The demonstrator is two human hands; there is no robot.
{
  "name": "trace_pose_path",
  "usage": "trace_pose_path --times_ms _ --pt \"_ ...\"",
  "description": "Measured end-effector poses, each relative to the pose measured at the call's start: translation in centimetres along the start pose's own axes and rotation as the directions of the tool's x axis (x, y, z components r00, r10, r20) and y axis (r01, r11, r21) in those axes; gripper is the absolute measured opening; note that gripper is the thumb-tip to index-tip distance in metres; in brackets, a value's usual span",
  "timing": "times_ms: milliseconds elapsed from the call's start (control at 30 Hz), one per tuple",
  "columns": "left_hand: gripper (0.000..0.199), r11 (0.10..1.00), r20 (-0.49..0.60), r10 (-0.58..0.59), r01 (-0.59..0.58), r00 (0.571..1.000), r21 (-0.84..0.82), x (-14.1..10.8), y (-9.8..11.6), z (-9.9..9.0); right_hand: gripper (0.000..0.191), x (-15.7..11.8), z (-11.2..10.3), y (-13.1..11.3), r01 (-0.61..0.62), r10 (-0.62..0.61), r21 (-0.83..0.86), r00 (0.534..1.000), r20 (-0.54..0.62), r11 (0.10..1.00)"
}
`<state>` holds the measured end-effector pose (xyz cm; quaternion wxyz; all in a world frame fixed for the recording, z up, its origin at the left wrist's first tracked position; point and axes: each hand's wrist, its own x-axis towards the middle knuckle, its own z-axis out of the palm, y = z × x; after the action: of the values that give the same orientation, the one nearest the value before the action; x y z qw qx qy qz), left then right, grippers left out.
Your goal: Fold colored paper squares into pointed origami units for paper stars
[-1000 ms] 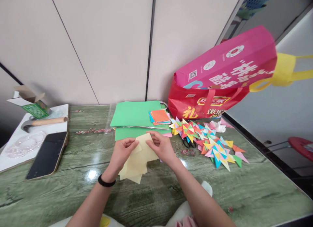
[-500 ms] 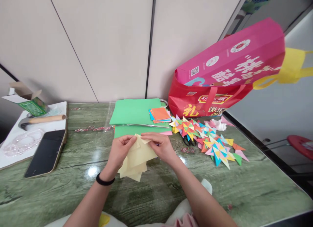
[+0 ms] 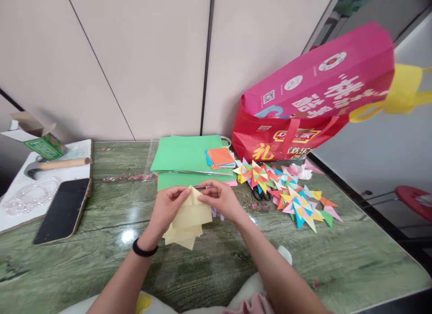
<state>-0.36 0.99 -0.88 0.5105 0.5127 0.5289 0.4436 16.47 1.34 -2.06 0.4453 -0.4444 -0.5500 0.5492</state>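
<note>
A pale yellow sheet of paper [image 3: 192, 216] is held up between my two hands, its two top corners folded in to a point. My left hand [image 3: 168, 206] pinches the folded left corner. On the right side, my right hand [image 3: 221, 200] has thumb and fingers closed on the other folded corner. Beneath the held sheet, several more pale yellow papers [image 3: 184, 237] lie loosely on the table. A bit of purple paper [image 3: 218, 213] peeks out by my right hand. Green paper sheets [image 3: 185, 154] lie just beyond my fingers.
Small coloured squares [image 3: 221, 157] sit on the green sheets. To the right are folded paper stars [image 3: 300, 203], black-handled scissors [image 3: 261, 195] and a red gift bag [image 3: 270, 138]. At left lie a phone [image 3: 62, 210], a wooden-handled tool [image 3: 60, 164], a beaded strand [image 3: 32, 197] and an opened box [image 3: 42, 140].
The right corner of the yellow sheet has been folded inward to meet the left, making a point. My right hand's fingers have shifted onto that fold, and the sheet now hangs straighter.
</note>
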Motion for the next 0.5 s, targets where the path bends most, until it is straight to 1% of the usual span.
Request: trace_pose_path --times_ms 100,233,300,500 --pt "0.032 0.994 0.044 -0.077 0.080 0.996 -0.072 -0.12 0.21 0.02 0.031 0.12 -0.20 0.24 -0.037 0.038 0.042 0.999 -0.009 0.998" --pt "0.033 0.968 0.145 -0.191 0.210 0.971 -0.135 -0.30 0.44 0.00 0.032 0.12 -0.31 0.28 -0.071 0.076 0.121 0.996 -0.040 0.990" --pt "0.032 0.963 0.155 -0.212 0.233 0.965 -0.136 -0.37 0.46 0.01 0.032 0.07 -0.31 0.16 -0.084 0.089 0.132 0.995 -0.034 0.988" --pt "0.029 0.962 0.153 -0.219 0.239 0.964 -0.131 -0.38 0.38 0.03 0.033 -0.04 -0.26 -0.12 -0.097 0.103 0.112 0.993 -0.056 0.989"
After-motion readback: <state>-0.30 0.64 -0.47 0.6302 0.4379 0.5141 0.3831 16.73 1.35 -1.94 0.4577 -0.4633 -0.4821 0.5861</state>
